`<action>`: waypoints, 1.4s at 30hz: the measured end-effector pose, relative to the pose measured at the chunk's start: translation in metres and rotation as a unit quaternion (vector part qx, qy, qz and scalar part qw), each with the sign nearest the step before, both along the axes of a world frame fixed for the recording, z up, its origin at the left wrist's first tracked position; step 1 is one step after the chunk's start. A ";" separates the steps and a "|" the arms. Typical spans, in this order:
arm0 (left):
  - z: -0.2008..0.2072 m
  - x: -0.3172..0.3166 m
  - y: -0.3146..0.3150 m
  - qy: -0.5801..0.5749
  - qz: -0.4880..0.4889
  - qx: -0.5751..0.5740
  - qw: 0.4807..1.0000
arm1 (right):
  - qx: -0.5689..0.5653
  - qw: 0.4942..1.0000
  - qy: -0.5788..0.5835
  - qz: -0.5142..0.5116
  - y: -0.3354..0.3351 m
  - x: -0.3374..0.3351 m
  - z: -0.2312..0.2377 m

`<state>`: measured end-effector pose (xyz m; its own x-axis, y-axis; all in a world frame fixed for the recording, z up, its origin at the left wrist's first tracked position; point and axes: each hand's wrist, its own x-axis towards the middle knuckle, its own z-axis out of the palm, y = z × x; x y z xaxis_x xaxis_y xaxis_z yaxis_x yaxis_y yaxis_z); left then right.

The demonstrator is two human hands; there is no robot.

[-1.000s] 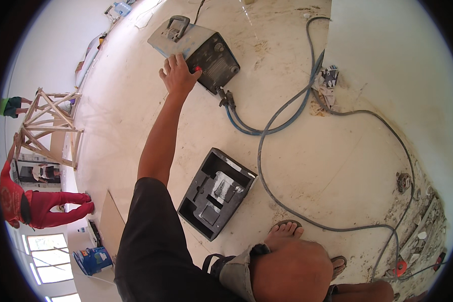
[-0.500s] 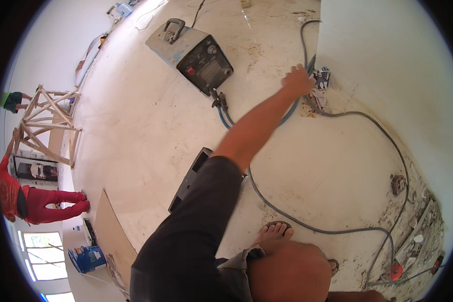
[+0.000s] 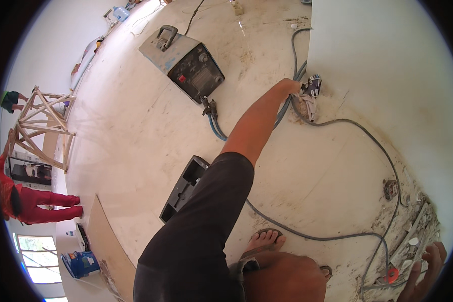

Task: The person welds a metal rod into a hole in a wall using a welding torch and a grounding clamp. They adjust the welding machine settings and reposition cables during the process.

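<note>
My left arm, in a dark sleeve, stretches across the floor. At its end my left hand [image 3: 291, 87] is closed, with its fingers mostly hidden, beside a dark patterned crumpled piece [image 3: 312, 84] and a pale crumpled scrap [image 3: 310, 108] at the foot of the wall. Grey cables [image 3: 301, 72] run right by that hand; what its fingers hold, I cannot make out. Low at the right edge, my right hand [image 3: 427, 272] shows with fingers apart and nothing in them. Near it lie a grey cable and a red round thing [image 3: 391, 275].
A box-shaped welding machine [image 3: 196, 70] with plugged-in cables stands ahead. A black tray-like case [image 3: 178, 194] lies beside my left arm. Rubble [image 3: 410, 236] lines the right wall [image 3: 382, 65]. Far left are a person in red [image 3: 40, 204], a wooden frame [image 3: 48, 126] and a blue bucket [image 3: 80, 262].
My left hand has lowered and curled in beside the crumpled pieces. My right hand has come up into view at the lower right. The whole view has shifted slightly.
</note>
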<state>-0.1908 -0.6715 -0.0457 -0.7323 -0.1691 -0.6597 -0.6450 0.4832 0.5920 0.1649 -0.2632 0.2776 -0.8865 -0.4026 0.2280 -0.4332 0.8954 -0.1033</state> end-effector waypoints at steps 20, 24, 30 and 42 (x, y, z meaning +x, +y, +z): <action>0.101 0.231 0.038 0.301 0.029 -0.123 0.945 | -0.533 0.633 -0.550 -0.111 -0.268 -0.229 -0.187; 0.114 0.280 0.055 0.161 -0.080 -0.134 0.975 | -0.525 0.697 -0.486 -0.049 -0.302 -0.242 -0.228; 0.113 0.303 -0.002 0.304 -0.196 -0.050 0.931 | -0.234 0.875 -0.423 0.007 -0.212 -0.219 -0.182; 0.096 0.000 0.014 0.173 -0.356 -0.547 0.738 | -0.227 0.918 -0.301 0.122 -0.269 -0.209 -0.274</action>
<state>-0.1908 -0.6571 0.0502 -0.9850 0.0464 -0.1661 0.1004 0.9373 -0.3338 -0.0443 -0.5324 0.0041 -0.8025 -0.5911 -0.0811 -0.3573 0.5849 -0.7282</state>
